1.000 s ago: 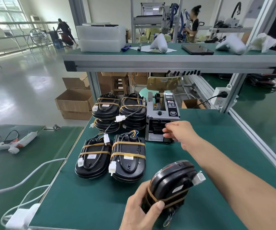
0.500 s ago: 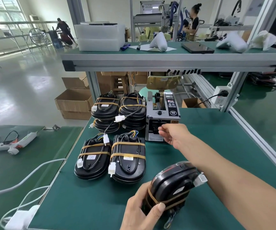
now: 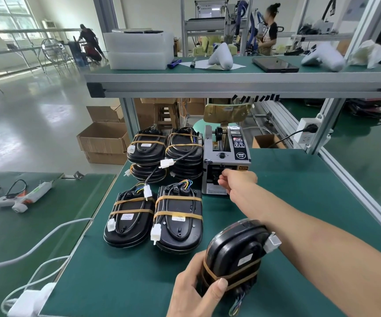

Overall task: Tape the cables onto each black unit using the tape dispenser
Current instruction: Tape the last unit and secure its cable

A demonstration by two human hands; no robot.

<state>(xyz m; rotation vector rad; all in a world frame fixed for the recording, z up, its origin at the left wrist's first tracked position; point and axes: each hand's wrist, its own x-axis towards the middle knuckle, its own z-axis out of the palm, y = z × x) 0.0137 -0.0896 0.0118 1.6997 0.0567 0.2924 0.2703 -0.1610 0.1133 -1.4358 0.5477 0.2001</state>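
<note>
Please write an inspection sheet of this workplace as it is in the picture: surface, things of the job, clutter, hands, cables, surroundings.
Surface: green bench mat, in good order.
Job's things: tape dispenser at the back; four groups of taped black units beside it, the back two stacked; held unit with one tape band.
Clutter: glue gun on the left table.
Hands: left hand has its grip on the held unit; right hand at the dispenser outlet, fingertips hidden.
Cables: white cable over the left edge; dispenser lead plugged into the socket.
Surroundings: shelf above; cardboard boxes on the floor; people working behind.
</note>
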